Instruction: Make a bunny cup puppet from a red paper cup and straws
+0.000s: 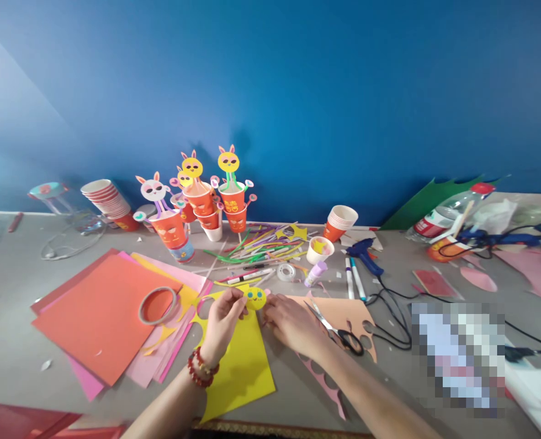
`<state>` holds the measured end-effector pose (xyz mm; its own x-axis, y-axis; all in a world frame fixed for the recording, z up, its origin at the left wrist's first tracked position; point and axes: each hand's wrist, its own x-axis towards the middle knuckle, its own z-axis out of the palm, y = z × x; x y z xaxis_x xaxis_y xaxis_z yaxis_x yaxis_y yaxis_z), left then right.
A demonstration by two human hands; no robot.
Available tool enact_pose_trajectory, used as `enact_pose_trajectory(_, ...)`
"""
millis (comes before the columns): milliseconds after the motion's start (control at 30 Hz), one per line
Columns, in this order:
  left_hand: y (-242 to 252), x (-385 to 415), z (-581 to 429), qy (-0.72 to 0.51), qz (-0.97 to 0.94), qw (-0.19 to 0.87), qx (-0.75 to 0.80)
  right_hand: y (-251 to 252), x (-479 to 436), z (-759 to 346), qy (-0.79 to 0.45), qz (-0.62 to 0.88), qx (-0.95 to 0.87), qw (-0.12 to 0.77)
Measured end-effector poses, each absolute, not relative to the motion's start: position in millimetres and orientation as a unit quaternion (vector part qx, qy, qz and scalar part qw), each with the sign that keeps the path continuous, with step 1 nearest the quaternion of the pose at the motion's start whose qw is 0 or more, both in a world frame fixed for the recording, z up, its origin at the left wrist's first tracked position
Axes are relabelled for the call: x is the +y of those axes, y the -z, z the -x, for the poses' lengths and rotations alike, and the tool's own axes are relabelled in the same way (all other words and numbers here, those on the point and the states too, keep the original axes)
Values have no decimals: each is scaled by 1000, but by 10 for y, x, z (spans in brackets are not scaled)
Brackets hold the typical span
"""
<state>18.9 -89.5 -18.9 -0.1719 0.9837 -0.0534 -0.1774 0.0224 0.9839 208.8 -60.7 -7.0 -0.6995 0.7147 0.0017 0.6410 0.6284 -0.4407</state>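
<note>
My left hand [222,320], with a red bead bracelet at the wrist, pinches a small yellow paper face [255,298] with drawn eyes and pink cheeks. My right hand [289,320] rests beside it, its fingers curled against the face's right edge. Both hands lie over a yellow paper sheet [245,366] with round holes cut out of it. Black-handled scissors [339,329] lie just right of my right hand on a peach sheet [350,311].
Orange and pink sheets [101,317] with a tape ring [158,305] lie left. Paper cups with bunny faces on straws [201,201] stand at the back, by cup stacks [108,198], straws [256,247], markers [353,277], a glue stick [315,274], a blue glue gun [364,253] and cables.
</note>
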Motion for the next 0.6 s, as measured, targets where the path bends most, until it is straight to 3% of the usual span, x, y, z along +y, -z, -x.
enact_pose_trajectory(333,176,-913,-206,-568,-408,521,489,17,-597,-2135,-229,368,-897,87)
enact_pose_trajectory(600,171,-938,-221,-554,-415,537,483,-37,-677,-2250,-255,370,-883,134)
